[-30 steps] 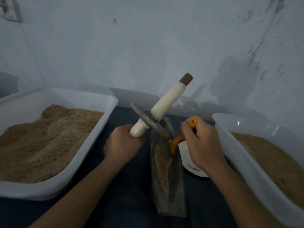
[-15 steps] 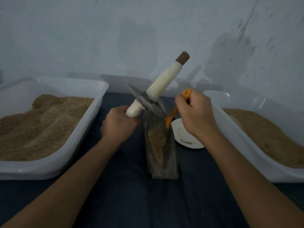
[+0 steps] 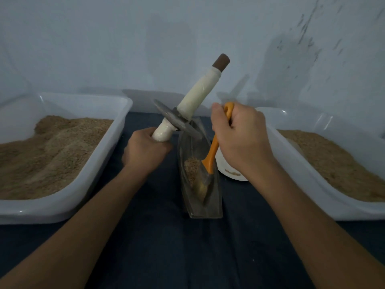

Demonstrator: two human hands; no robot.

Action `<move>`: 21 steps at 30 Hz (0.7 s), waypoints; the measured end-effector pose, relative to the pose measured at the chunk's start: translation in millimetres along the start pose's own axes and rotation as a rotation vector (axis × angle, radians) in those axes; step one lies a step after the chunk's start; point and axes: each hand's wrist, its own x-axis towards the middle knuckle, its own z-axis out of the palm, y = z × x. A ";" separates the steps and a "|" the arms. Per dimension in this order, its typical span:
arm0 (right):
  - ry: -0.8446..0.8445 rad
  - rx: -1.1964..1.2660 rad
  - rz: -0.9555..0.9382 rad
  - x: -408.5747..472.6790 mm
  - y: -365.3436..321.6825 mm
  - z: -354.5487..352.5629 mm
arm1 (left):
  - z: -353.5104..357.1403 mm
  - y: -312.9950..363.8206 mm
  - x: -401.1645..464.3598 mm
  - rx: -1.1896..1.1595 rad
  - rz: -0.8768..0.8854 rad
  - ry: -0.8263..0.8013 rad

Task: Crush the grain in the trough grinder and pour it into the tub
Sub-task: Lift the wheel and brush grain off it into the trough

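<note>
Stood between crushing and pouring: left hand (image 3: pixel 145 150) gripped lifted roller (image 3: pixel 188 105), right hand (image 3: pixel 239 138) curled round brush (image 3: pixel 210 161) gathering grain (image 3: pixel 192 166) in trough (image 3: pixel 200 184); probably needed sweeping toward tub (image 3: pixel 325 163).

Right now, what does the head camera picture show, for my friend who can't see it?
The right hand sweeps grain with an orange-handled brush inside the trough grinder. The left hand holds the grinder wheel tilted above it, between two tubs of grain.

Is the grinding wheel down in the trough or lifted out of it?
Lifted out. The left hand grips one handle and holds the grinding wheel tilted above the trough, whose grain lies uncovered.
</note>
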 end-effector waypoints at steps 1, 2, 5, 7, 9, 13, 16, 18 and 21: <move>0.006 -0.015 -0.003 1.3 2.2 3.4 | 0.1 0.1 0.1 -0.001 0.002 0.003; 0.011 -0.042 -0.013 2.7 3.8 6.9 | 0.0 0.1 0.2 0.000 0.003 0.007; 0.009 -0.108 -0.040 4.9 5.5 15.0 | -0.4 0.4 0.7 0.002 -0.002 0.006; 0.039 -0.112 -0.048 6.6 5.6 14.8 | -1.3 0.6 0.8 0.002 -0.005 0.004; 0.092 -0.102 -0.067 8.8 3.1 9.9 | -2.1 0.3 1.1 0.012 -0.008 0.007; 0.100 -0.087 -0.135 4.2 -3.9 1.5 | -2.8 1.4 0.6 0.030 -0.012 0.009; 0.051 -0.123 -0.117 -1.6 -1.9 6.7 | -2.6 2.6 -0.8 0.030 -0.016 0.007; 0.053 -0.164 -0.105 -1.1 2.1 13.7 | -3.0 4.6 -2.5 0.043 -0.016 0.007; 0.085 -0.185 -0.106 0.6 8.9 20.9 | -4.5 8.1 -5.8 0.069 -0.022 0.006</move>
